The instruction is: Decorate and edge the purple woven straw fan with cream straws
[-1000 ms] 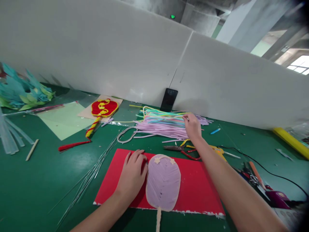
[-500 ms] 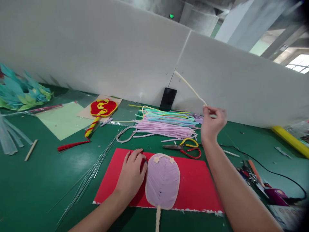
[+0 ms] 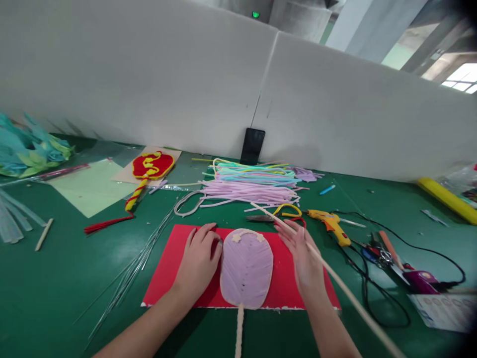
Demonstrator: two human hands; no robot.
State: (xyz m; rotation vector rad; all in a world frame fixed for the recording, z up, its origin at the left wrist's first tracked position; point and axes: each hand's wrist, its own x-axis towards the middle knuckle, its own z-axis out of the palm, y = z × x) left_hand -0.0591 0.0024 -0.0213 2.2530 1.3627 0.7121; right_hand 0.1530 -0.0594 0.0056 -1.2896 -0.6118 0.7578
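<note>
A lilac fan-shaped piece point(image 3: 246, 271) with a cream rim, two small cream stars and a twisted cream handle point(image 3: 239, 330) lies flat on a red board point(image 3: 283, 278). My left hand point(image 3: 198, 261) rests on the board at the fan's left edge, its fingers loosely bent and spread, gripping nothing visible. To the right of the fan, my right hand point(image 3: 303, 256) is closed on a long cream pipe cleaner point(image 3: 354, 298). One end of it points toward the scissors point(image 3: 290, 211); the rest runs back past my forearm to the lower right.
Bundled pastel pipe cleaners point(image 3: 249, 186) lie behind the board, below a leaning phone point(image 3: 252, 145). A yellow glue gun point(image 3: 331, 223) with its cord sits at right, near tools point(image 3: 380, 256). Thin wires point(image 3: 145, 253) and a red-yellow fan point(image 3: 152, 165) lie at left.
My right hand has come down and toward me from above the pipe cleaner bundle, bringing the cream pipe cleaner over the board's right side. My left hand stays beside the fan. The view shifts slightly.
</note>
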